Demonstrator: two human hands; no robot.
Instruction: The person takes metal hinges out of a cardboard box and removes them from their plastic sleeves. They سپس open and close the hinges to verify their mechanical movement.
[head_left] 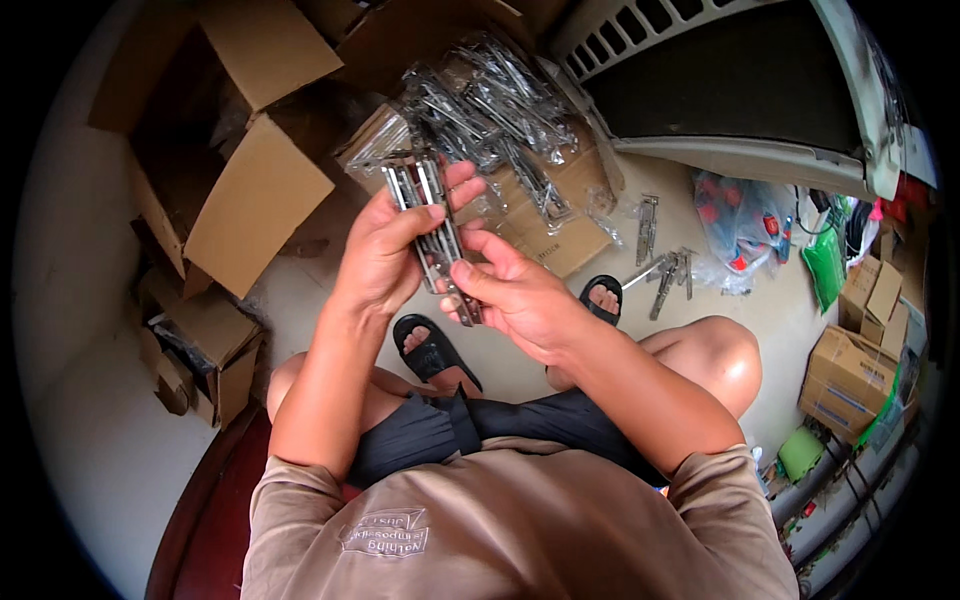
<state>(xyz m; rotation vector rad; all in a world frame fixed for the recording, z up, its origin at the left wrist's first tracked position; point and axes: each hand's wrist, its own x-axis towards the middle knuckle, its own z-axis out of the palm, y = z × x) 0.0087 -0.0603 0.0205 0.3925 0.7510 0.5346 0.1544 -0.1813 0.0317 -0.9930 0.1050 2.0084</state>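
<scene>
Over the floor between my knees I hold a bundle of long, narrow metal pieces (432, 228) that look like jointed hinges. My left hand (385, 245) wraps round the bundle, its thumb lying across the shiny bars. At the lower end, my right hand (510, 295) pinches the pieces between thumb and fingers. The bundle stands tilted, and the fingers hide part of it. Beyond my hands, several similar metal pieces in clear plastic bags (490, 100) lie heaped on flattened cardboard (545, 235).
Opened cardboard boxes (260, 205) stand at the left. Loose metal pieces (665, 270) lie on the floor at the right, near a clear plastic bag of red items (740, 220). A large grey-framed unit (740, 160) fills the far right. Small cartons (850, 380) sit at the right edge.
</scene>
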